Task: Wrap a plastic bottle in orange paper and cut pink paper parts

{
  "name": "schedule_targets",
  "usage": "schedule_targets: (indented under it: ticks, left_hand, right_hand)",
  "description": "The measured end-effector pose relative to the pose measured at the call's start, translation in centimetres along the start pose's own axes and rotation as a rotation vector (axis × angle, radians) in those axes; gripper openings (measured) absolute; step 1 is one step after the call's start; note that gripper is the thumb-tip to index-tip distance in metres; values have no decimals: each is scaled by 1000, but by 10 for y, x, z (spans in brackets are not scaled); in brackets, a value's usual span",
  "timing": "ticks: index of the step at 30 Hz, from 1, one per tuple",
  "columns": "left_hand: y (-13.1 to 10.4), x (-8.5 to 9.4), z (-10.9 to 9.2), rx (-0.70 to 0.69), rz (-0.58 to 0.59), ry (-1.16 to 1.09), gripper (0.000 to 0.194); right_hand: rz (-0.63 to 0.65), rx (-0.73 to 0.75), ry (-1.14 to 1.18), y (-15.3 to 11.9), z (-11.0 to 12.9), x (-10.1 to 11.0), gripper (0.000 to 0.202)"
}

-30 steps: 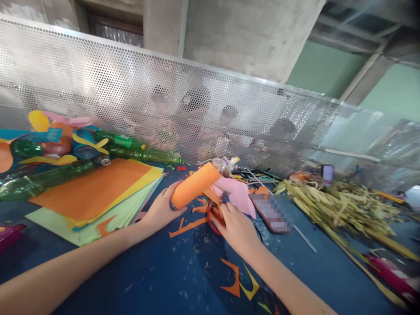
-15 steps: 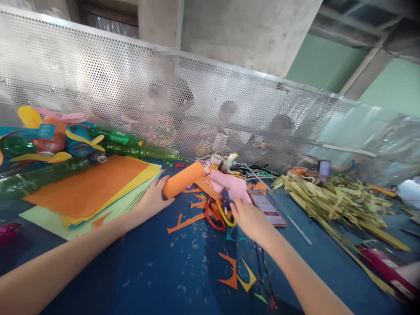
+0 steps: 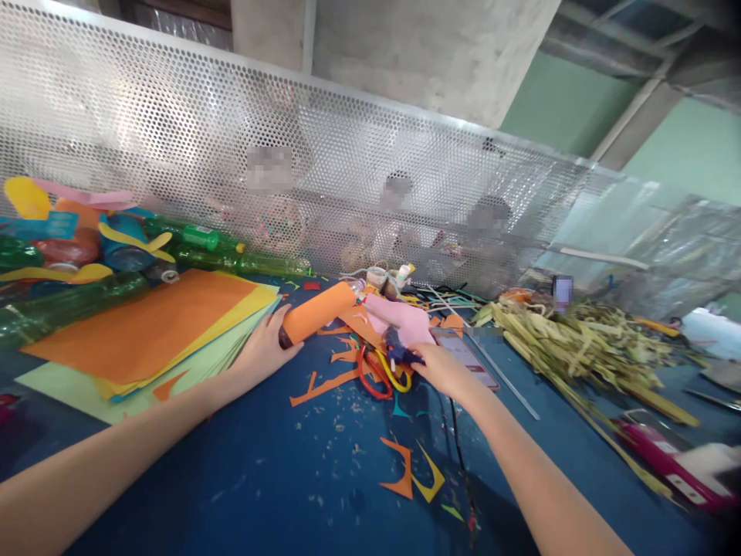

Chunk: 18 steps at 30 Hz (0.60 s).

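My left hand (image 3: pixel 266 347) is closed round the lower end of a plastic bottle (image 3: pixel 318 309) wrapped in orange paper. It lies tilted, its clear neck pointing away to the right. Fingers of my right hand (image 3: pixel 434 367) are closed on a dark blue glue gun (image 3: pixel 397 345), partly hidden by the hand. A black cord (image 3: pixel 457 440) runs down the table below the hand. Red-handled scissors (image 3: pixel 370 378) and yellow-handled scissors (image 3: pixel 399 378) lie just beside the glue gun. Pink paper (image 3: pixel 399 315) lies behind it.
Stacked coloured paper (image 3: pixel 156 320) and green bottles (image 3: pixel 75 305) are at the left. Orange scraps (image 3: pixel 399 471) lie in front. A phone (image 3: pixel 463 347), dry plant strips (image 3: pixel 579 340) and a magenta power strip (image 3: pixel 665 463) are to the right. A perforated metal screen (image 3: pixel 347 154) stands behind.
The view has shifted slightly, so most things sit a little further left. My left hand still holds the wrapped bottle, and my right hand stays at the glue gun.
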State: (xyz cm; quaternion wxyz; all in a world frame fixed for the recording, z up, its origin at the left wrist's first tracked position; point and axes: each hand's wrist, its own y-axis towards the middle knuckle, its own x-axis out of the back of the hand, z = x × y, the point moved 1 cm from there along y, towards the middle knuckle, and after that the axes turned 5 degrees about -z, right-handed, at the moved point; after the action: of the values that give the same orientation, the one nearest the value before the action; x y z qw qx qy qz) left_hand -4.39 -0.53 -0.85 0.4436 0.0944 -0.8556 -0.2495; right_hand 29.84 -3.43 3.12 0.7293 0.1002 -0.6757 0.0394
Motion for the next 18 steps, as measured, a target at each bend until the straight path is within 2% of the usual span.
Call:
schedule_targets:
  ticks: [4, 7, 14, 18]
  left_hand:
    - [-1, 1, 0, 3, -25, 18, 74]
    - [0, 1, 1, 13, -57, 58, 74]
    - [4, 3, 7, 57, -83, 158, 71]
    - [3, 4, 6, 84, -86, 197, 69]
  right_hand:
    - [0, 19, -8, -2, -1, 7, 32]
    - [-51, -1, -44, -2, 2, 8, 35]
    - [-60, -61, -96, 5, 0, -5, 32]
    - [-133, -105, -108, 2, 13, 1, 27]
